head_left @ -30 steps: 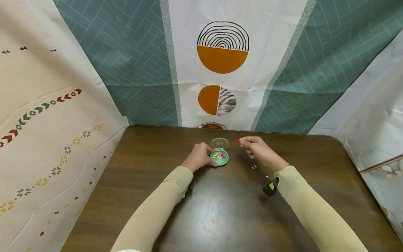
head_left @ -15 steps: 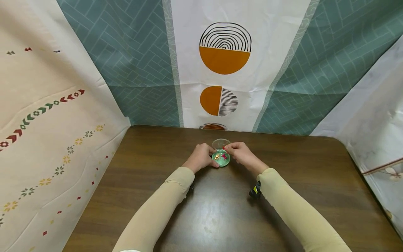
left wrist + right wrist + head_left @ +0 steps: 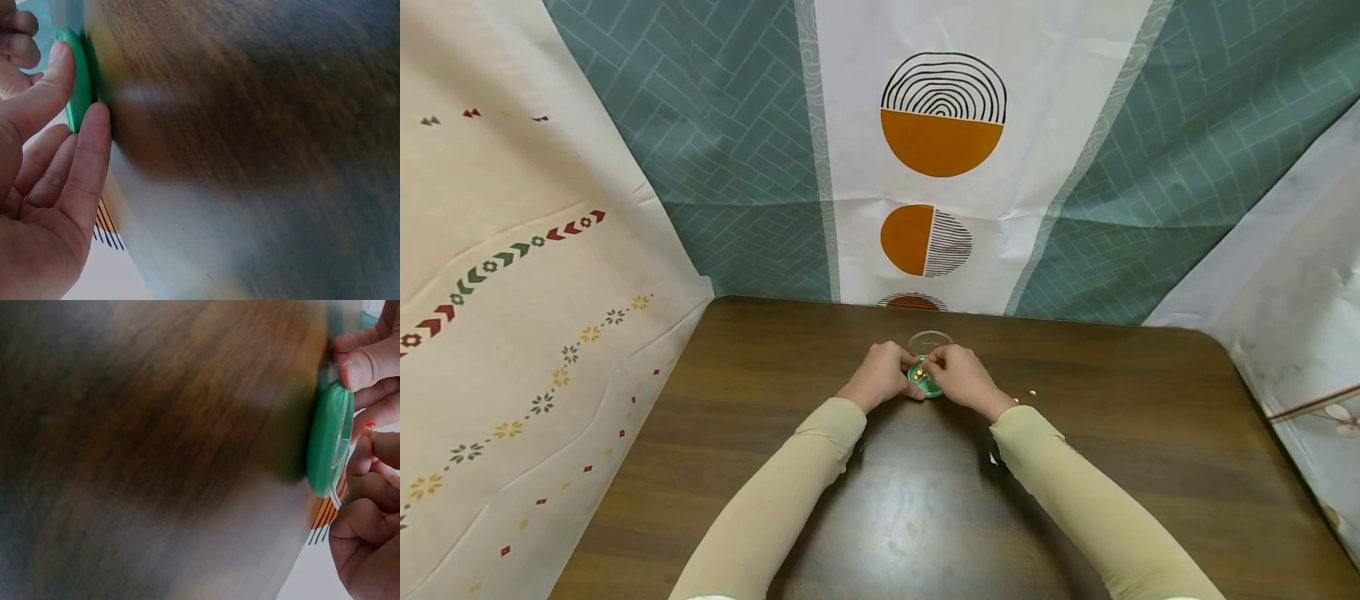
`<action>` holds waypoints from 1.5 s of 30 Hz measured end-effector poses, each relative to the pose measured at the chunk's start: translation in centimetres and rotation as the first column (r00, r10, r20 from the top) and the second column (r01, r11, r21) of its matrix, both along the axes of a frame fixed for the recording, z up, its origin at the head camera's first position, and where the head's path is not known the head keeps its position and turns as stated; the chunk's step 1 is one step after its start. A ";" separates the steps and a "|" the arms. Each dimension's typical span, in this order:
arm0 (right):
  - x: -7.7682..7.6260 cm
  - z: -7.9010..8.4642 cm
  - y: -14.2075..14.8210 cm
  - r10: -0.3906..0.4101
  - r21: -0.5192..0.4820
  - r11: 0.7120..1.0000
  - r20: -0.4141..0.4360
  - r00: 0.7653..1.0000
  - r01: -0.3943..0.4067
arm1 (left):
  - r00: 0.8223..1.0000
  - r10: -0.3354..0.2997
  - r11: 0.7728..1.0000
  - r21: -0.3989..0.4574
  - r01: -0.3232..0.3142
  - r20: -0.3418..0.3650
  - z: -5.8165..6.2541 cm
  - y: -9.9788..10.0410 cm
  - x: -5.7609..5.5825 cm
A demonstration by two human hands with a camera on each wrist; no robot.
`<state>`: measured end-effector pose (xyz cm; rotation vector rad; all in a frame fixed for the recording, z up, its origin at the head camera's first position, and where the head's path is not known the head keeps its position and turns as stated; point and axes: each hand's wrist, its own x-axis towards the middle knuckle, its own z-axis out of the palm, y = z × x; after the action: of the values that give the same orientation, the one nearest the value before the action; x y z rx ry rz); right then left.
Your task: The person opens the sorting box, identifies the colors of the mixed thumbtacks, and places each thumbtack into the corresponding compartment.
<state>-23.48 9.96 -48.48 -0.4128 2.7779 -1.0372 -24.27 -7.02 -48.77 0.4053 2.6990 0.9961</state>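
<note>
A small round green case (image 3: 932, 390) sits on the table with its clear lid (image 3: 930, 340) raised at the back. My left hand (image 3: 882, 377) grips its left side, thumb and fingers around the rim, as the left wrist view of the case (image 3: 78, 87) shows. Over the case, my right hand (image 3: 964, 380) pinches a small red stud (image 3: 371, 425) with a thin post between thumb and fingertip. Several tiny gold pieces (image 3: 920, 375) lie inside the case. Pink pieces seen in it earlier are hidden behind the right hand.
Tiny pale pieces (image 3: 1033, 392) lie on the brown wooden table (image 3: 805, 342) to the right of my right wrist. A patterned curtain (image 3: 745, 167) hangs along the table's back edge, and other cloths flank both sides.
My right hand has moved left with the red stud, from the table right of the case to over the case. The left hand keeps its grip on the case.
</note>
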 end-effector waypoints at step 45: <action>-0.7 -0.6 0.3 -0.014 -0.110 0.994 0.028 1.000 0.017 | 0.999 -0.008 1.000 -0.009 0.007 -0.034 -0.1 -0.1 0.0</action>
<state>-24.14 10.25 -49.03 -0.3888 2.7123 -1.1952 -24.27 -7.08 -48.84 0.4339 2.7288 0.9829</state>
